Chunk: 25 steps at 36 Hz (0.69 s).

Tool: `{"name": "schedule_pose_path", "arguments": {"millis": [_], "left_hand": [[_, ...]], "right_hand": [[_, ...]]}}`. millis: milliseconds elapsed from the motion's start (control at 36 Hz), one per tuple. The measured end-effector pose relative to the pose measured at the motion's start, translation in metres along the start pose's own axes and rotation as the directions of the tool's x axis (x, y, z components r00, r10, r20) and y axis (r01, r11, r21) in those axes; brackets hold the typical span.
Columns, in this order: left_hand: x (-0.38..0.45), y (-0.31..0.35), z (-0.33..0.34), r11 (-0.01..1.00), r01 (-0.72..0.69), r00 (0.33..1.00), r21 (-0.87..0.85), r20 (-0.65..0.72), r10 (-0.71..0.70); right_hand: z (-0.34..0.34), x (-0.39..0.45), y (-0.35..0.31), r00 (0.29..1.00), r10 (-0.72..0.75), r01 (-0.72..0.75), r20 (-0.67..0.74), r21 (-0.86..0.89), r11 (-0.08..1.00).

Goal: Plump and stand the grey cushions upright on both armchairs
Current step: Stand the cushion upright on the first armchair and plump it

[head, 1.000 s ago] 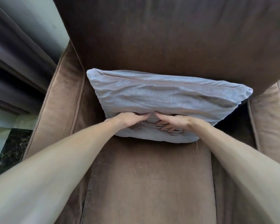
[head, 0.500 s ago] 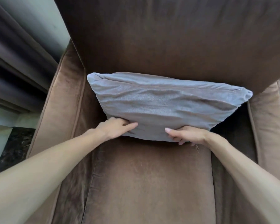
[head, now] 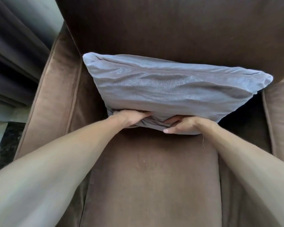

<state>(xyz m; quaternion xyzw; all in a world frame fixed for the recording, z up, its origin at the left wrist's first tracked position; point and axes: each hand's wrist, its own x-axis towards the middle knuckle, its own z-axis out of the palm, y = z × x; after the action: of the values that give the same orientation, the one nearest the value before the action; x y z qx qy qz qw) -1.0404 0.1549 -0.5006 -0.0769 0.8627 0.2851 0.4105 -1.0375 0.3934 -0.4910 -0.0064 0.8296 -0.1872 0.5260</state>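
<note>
A grey cushion (head: 167, 86) stands on its lower edge at the back of a brown armchair (head: 151, 174), leaning against the backrest. My left hand (head: 129, 117) presses into the cushion's lower front, fingers dug into the fabric. To its right, my right hand (head: 180, 126) grips the same lower edge, thumb under the fabric. The cloth is bunched into folds between the two hands. Only one armchair and one cushion are in view.
The armchair's left armrest (head: 54, 89) and right armrest (head: 280, 115) flank the seat. Dark curtains (head: 15, 51) hang at the left, with a dark patterned floor (head: 3, 145) below them.
Half a second ago both hands lay apart and flat on the cushion's bottom edge. Now they have come together and squeeze into the lower middle, bunching the fabric, as a second ago.
</note>
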Motion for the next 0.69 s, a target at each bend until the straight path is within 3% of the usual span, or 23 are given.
{"name": "schedule_pose_path", "arguments": {"millis": [56,139,167,194,222,250,278,306,333,361,389,472,583,694], "left_hand": [[-0.006,0.006,-0.008,0.988,-0.04,0.999,-0.15,0.003,0.041],[-0.001,0.003,-0.015,0.979,-0.03,0.999,-0.201,0.01,0.033],[-0.006,-0.007,-0.016,0.971,-0.06,0.995,-0.232,0.064,0.077],[-0.013,-0.012,-0.019,0.98,-0.139,0.986,-0.143,0.069,0.15],[-0.011,-0.019,-0.02,0.969,-0.179,0.983,-0.171,0.005,0.182],[-0.009,-0.024,-0.022,0.916,-0.137,0.99,-0.376,-0.016,0.142],[0.001,-0.03,-0.03,0.927,-0.086,0.995,-0.366,-0.077,0.062],[0.0,-0.043,-0.034,0.977,-0.081,0.996,-0.196,-0.053,0.072],[-0.012,-0.047,-0.037,0.996,0.007,0.999,-0.093,-0.046,-0.011],[-0.017,-0.05,-0.039,0.997,0.07,0.99,0.02,-0.125,-0.067],[-0.02,-0.061,-0.043,0.996,0.082,0.984,0.033,-0.163,-0.076],[-0.026,-0.088,-0.054,0.99,0.009,0.973,-0.14,-0.226,-0.04],[-0.043,-0.1,-0.074,0.832,-0.221,0.949,-0.509,-0.309,0.063],[-0.059,-0.086,-0.103,0.66,-0.397,0.908,-0.638,-0.377,0.182]], "right_hand": [[-0.013,-0.001,0.011,0.998,0.017,-0.021,0.064,0.07,0.997],[-0.021,-0.002,0.022,0.996,0.03,-0.037,0.087,0.077,0.996],[-0.022,-0.002,0.026,0.996,0.031,-0.038,0.081,0.08,0.996],[-0.021,-0.003,0.031,0.997,0.038,-0.044,0.071,0.085,0.995],[-0.02,-0.004,0.035,0.998,0.043,-0.048,0.052,0.104,0.993],[-0.019,-0.008,0.038,0.998,0.057,-0.06,0.025,0.121,0.991],[-0.017,-0.014,0.043,0.997,0.077,-0.073,-0.02,0.135,0.988],[-0.015,-0.018,0.049,0.993,0.091,-0.079,-0.073,0.155,0.985],[-0.012,-0.023,0.058,0.986,0.099,-0.073,-0.131,0.187,0.98],[-0.008,-0.029,0.065,0.978,0.108,-0.065,-0.177,0.228,0.971],[-0.006,-0.036,0.072,0.97,0.108,-0.047,-0.218,0.267,0.963],[-0.004,-0.055,0.093,0.943,0.106,0.015,-0.317,0.356,0.934],[-0.006,-0.091,0.114,0.885,0.127,0.195,-0.448,0.606,0.771],[-0.014,-0.111,0.129,0.743,0.18,0.485,-0.645,0.703,0.52]]}}
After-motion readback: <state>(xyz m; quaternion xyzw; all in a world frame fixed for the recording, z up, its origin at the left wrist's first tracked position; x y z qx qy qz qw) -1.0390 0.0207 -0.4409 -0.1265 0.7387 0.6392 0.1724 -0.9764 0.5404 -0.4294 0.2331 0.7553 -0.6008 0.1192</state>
